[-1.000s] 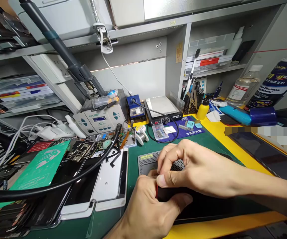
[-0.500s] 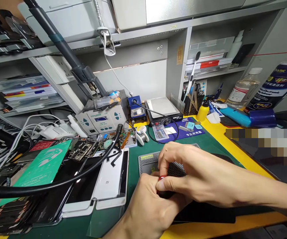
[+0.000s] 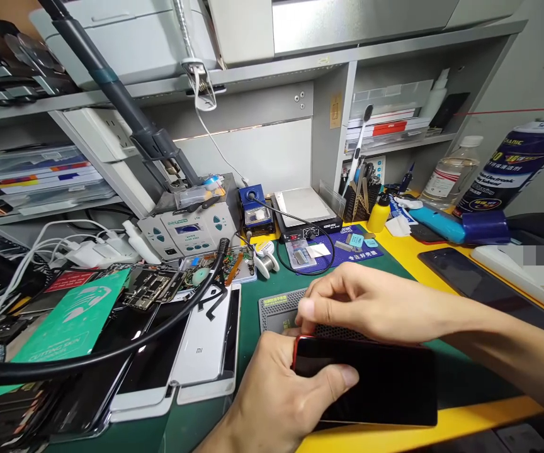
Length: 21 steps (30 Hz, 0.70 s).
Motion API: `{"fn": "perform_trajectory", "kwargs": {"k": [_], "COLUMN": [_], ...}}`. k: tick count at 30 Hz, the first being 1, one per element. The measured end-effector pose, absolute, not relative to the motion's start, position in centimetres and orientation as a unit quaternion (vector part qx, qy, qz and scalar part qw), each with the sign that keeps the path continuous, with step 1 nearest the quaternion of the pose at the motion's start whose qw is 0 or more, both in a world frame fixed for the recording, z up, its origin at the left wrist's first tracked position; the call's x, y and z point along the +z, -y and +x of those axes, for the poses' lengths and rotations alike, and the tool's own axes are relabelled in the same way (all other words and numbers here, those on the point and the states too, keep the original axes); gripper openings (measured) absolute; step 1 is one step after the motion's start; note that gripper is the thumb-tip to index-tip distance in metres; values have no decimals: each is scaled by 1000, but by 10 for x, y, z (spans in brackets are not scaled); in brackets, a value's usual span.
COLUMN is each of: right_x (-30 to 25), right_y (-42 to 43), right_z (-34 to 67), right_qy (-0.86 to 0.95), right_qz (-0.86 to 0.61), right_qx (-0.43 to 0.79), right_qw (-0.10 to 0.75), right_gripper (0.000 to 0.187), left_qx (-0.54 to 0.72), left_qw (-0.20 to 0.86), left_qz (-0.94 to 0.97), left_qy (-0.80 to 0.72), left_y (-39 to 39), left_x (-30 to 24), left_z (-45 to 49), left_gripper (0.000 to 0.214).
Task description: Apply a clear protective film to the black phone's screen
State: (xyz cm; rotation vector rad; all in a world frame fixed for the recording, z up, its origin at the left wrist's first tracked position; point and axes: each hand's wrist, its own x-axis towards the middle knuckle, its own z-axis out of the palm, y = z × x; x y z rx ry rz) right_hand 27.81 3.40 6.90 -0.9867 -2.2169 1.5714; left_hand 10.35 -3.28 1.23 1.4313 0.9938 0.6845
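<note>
A smartphone (image 3: 385, 377) with a dark screen and a red edge lies tilted in my left hand (image 3: 286, 390). My left thumb presses on its screen while the other fingers go under it, out of sight. Along the phone's upper edge, close to its left corner, is my right hand (image 3: 347, 305). Its thumb and fingertips are pinched together, and what they hold, if anything, is hidden. Behind both hands lies a grey perforated pad (image 3: 279, 308), partly covered by them, on the green mat (image 3: 248, 314).
To the left lie a white phone (image 3: 206, 346), a green card (image 3: 73, 314) and circuit boards, crossed by a black hose (image 3: 158, 340). A soldering station (image 3: 187, 229) and heating plate (image 3: 300, 207) stand behind. A yellow bottle (image 3: 378, 214) and a dark phone (image 3: 465, 277) are on the right.
The phone's screen now shows more fully, turned up toward me. My right hand has shifted up off its corner area, and my left thumb has come onto the screen. The view has shifted slightly.
</note>
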Motion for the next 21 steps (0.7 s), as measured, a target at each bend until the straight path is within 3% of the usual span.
{"fn": "perform_trajectory", "kwargs": {"k": [6, 14, 21], "right_x": [66, 61, 62], "right_y": [-23, -38, -47], "right_z": [270, 273, 328], "right_qy": [771, 728, 673], "right_qz": [-362, -353, -380], "right_qx": [489, 569, 576], "right_qw": [186, 146, 265], "right_gripper": [15, 36, 57], "left_qx": [289, 303, 367], "left_qw": [581, 556, 401], "left_qz": [617, 656, 727], "left_qy": [-446, -410, -420], "left_y": [31, 29, 29], "left_x": [8, 12, 9], "left_z": [103, 101, 93], "left_gripper": [36, 40, 27]}}
